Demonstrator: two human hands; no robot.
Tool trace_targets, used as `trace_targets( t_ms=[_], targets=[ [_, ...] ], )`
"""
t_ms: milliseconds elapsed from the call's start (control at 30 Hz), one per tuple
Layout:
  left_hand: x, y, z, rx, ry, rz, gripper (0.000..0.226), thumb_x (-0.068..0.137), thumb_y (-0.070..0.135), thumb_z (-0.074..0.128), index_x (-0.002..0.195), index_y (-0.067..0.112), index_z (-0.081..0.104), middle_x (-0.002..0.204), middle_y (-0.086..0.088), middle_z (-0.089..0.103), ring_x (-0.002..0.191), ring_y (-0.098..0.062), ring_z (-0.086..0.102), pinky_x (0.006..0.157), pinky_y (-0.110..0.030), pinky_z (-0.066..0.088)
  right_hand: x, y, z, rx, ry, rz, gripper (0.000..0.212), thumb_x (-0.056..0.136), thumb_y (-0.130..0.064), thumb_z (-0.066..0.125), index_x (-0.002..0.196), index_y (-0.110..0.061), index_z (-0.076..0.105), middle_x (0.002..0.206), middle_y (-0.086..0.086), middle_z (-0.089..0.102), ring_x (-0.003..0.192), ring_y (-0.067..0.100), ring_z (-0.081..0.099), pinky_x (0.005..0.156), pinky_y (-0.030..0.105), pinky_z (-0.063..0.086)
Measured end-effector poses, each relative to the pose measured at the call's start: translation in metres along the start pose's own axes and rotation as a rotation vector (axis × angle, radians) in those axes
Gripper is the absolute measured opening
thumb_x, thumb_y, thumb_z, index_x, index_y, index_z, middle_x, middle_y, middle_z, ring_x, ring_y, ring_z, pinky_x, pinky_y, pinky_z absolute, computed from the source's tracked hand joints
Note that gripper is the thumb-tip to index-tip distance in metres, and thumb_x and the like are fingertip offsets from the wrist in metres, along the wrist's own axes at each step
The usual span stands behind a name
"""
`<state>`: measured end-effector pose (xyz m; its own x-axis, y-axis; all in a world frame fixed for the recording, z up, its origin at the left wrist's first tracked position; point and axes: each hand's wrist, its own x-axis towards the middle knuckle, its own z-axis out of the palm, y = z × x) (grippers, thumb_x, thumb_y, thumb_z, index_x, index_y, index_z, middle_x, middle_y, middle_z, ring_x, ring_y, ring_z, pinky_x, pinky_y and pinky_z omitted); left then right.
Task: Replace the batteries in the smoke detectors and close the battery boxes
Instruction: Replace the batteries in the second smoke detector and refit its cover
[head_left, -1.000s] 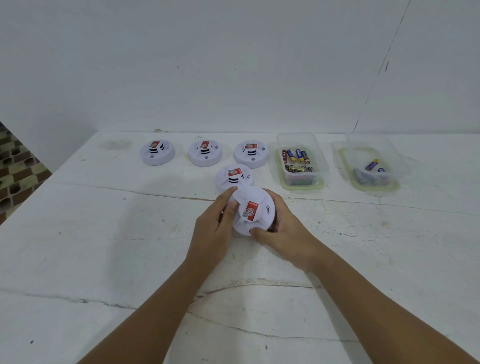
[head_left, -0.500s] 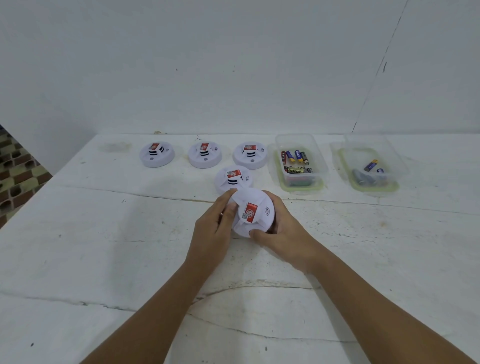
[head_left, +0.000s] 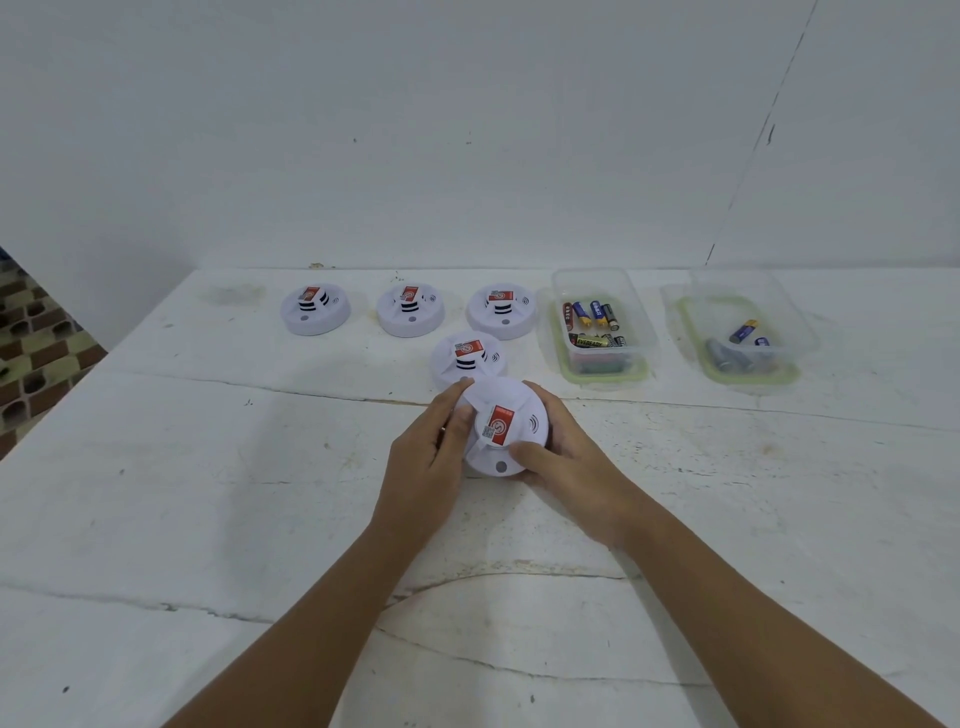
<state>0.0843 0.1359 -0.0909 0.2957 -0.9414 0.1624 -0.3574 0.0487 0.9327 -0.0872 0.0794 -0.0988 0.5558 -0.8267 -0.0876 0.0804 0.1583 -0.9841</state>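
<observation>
Smoke detector (head_left: 501, 426) sits face-up on the tabletop (head_left: 208, 493) just in front of the second detector (head_left: 467, 356), left hand (head_left: 428, 457) and right hand (head_left: 563, 457) clamped on opposite sides, so battery side faces down; flip needed.

Both forearms are bare with no sleeves showing, and the left hand (head_left: 423, 457) wears a thin ring.
</observation>
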Motion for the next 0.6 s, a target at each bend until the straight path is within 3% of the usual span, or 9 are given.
trace_targets(
  t_ms=[600],
  targets=[
    [0.0001, -0.0003, 0.0005, 0.02, 0.009, 0.0, 0.036, 0.111, 0.036, 0.044, 0.143, 0.034, 0.06, 0.13, 0.016, 0.069, 0.119, 0.003, 0.063, 0.092, -0.012, 0.051, 0.0014, 0.001, -0.0007, 0.037, 0.0, 0.008, 0.06, 0.1, 0.001, 0.059, 0.146, -0.035, 0.046, 0.136, -0.004, 0.066, 0.129, 0.022, 0.063, 0.104, 0.048, 0.056]
  ],
)
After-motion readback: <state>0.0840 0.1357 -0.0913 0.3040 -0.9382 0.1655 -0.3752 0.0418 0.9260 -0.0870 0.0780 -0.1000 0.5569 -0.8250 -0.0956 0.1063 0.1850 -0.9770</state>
